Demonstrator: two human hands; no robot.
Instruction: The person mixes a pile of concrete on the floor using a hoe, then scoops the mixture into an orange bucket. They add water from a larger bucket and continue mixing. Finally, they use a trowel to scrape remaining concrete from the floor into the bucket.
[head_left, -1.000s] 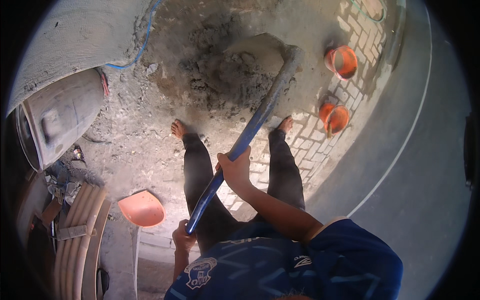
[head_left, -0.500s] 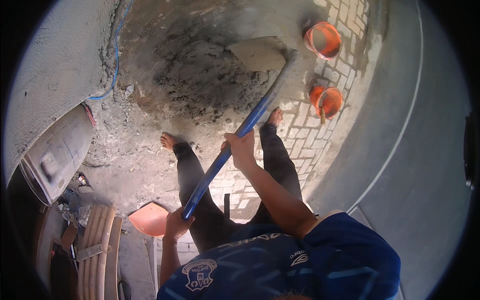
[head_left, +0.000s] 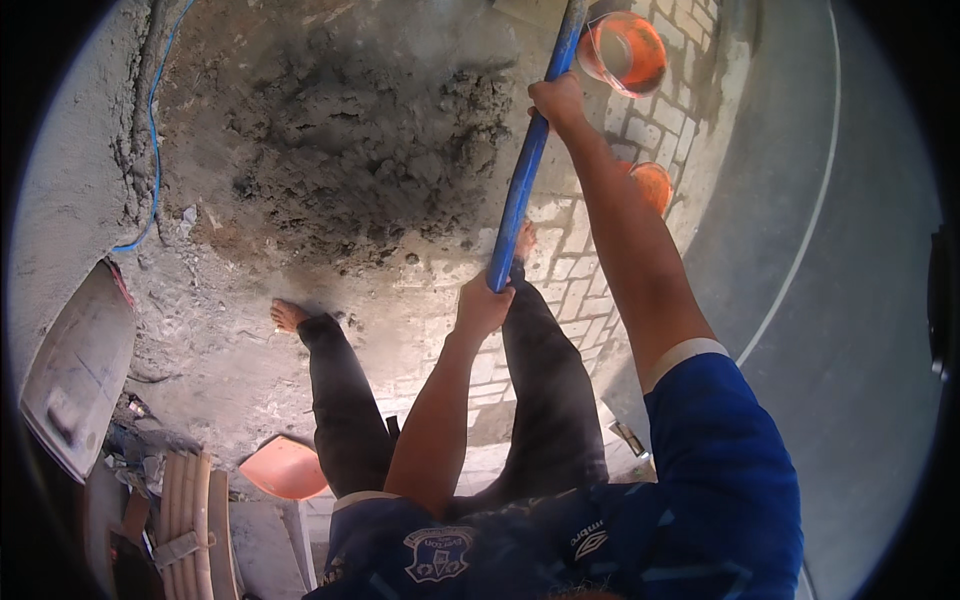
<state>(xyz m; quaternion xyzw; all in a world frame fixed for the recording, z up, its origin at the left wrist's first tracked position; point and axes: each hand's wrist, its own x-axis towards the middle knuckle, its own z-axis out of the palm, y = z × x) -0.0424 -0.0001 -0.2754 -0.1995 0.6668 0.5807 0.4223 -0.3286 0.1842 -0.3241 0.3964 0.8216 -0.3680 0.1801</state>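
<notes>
Both my hands are closed around the blue handle [head_left: 522, 185] of a hoe. My right hand [head_left: 557, 98] grips it farther out, with the arm stretched ahead. My left hand [head_left: 484, 305] wraps the near end of the handle. Only part of the hoe's flat blade [head_left: 530, 10] shows at the top edge, left of the handle; the rest is out of the picture. To the left of the handle, a heap of wet grey mortar [head_left: 370, 150] is spread on the ground.
Two orange buckets stand at the right: one far bucket [head_left: 645, 55] and a nearer bucket [head_left: 652, 185] partly behind my right arm. White paving blocks [head_left: 560, 265] border the grey road [head_left: 800, 400]. An orange basin [head_left: 287, 468], curved boards [head_left: 190, 520] and a pale panel [head_left: 85, 370] are lower left.
My hands have pushed the hoe farther ahead and to the right. The blade has mostly left the picture at the top. The view has shifted slightly.
</notes>
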